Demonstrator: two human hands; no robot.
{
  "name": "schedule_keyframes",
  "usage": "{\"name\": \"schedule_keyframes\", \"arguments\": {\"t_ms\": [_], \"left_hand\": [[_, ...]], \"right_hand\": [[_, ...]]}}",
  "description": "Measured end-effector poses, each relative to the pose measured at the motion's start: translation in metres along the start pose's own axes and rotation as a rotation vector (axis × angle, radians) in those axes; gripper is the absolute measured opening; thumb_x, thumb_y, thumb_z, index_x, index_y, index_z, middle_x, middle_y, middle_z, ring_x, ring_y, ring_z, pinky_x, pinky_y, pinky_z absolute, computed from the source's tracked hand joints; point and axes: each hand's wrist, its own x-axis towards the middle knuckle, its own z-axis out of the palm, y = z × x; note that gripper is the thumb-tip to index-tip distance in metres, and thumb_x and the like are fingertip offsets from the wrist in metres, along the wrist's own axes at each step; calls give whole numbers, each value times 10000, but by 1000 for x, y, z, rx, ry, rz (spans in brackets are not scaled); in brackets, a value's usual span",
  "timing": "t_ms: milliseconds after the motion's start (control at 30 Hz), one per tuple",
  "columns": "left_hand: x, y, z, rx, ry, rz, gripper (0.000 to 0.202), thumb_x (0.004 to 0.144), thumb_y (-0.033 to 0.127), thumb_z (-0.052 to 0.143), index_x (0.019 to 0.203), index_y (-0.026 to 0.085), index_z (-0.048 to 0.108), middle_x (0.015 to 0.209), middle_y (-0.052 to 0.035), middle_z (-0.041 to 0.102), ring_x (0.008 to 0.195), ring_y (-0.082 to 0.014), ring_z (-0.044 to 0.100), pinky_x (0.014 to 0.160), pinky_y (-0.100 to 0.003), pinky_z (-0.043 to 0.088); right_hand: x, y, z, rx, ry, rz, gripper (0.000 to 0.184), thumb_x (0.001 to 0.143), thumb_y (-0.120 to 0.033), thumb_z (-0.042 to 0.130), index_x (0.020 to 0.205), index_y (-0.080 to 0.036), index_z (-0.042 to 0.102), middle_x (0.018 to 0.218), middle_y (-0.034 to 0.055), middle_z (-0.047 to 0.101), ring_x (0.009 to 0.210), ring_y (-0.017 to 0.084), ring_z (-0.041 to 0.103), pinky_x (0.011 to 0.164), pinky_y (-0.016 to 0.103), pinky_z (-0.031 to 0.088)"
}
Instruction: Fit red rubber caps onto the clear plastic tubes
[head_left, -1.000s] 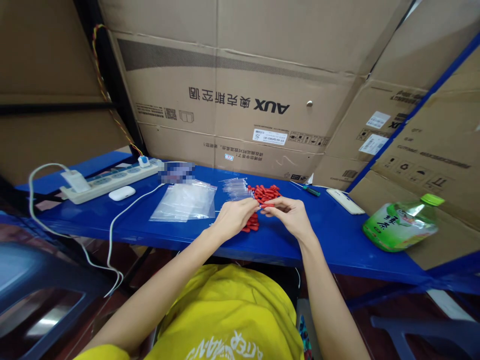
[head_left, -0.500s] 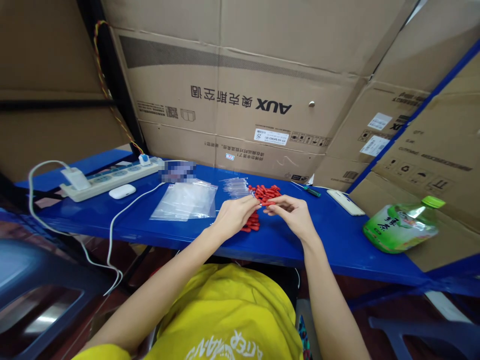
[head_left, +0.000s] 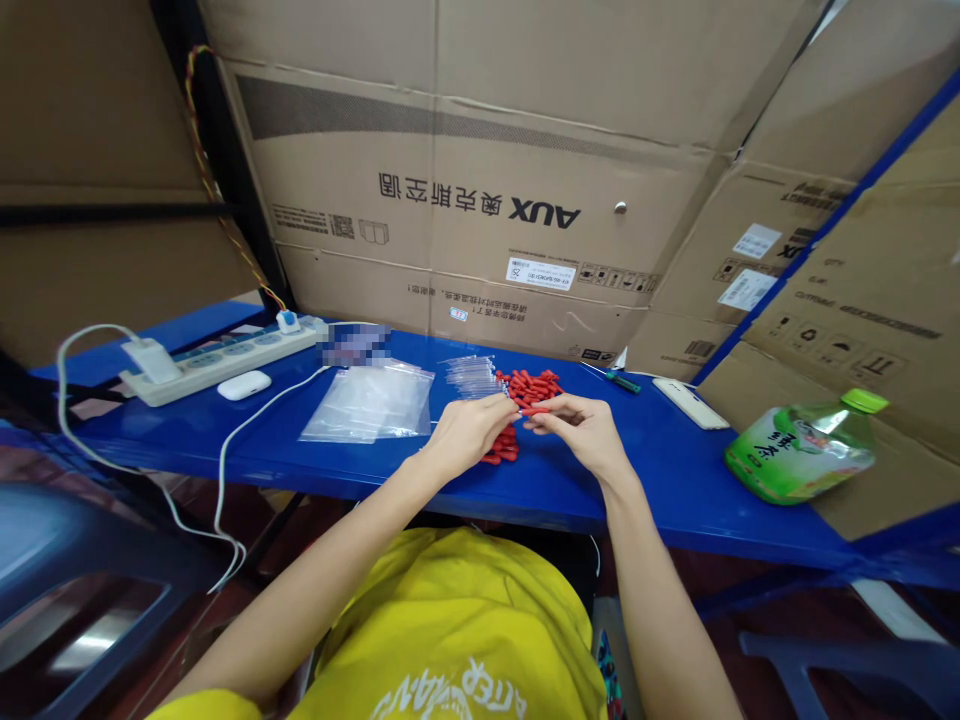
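Over the blue table my two hands almost meet. My right hand [head_left: 589, 430] pinches a small red sleeve-like piece [head_left: 535, 411] between thumb and fingers. My left hand [head_left: 472, 432] is closed at the near end of that piece; what lies in its fingers is mostly hidden, perhaps a thin clear stick. Behind the hands is a heap of red pieces [head_left: 531, 385], and more red pieces [head_left: 504, 446] lie just below my left fingers. Thin clear sticks [head_left: 472, 374] are laid out side by side beyond my left hand.
Clear plastic bags [head_left: 371, 400] lie to the left. Farther left are a power strip [head_left: 232, 355], a white earphone case [head_left: 244, 385] and a white cable [head_left: 225, 455]. On the right are a screwdriver [head_left: 621, 382], a phone [head_left: 690, 403] and a green bottle [head_left: 802, 450]. Cardboard [head_left: 480, 160] walls the back.
Hardly anything differs. My right fingers have shifted slightly on the red piece, which shows a little more between the two hands.
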Motion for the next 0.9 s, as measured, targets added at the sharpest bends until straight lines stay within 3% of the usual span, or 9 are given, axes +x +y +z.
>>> {"name": "schedule_keyframes", "arguments": {"t_ms": [900], "left_hand": [[0, 0, -1, -4, -24, 13, 408, 1140, 384, 310, 977, 211, 641, 905, -32, 690, 787, -156, 665, 636, -251, 372]], "right_hand": [[0, 4, 4, 2, -15, 14, 360, 706, -510, 917, 851, -196, 815, 805, 75, 828, 760, 283, 819, 759, 437, 704]]}}
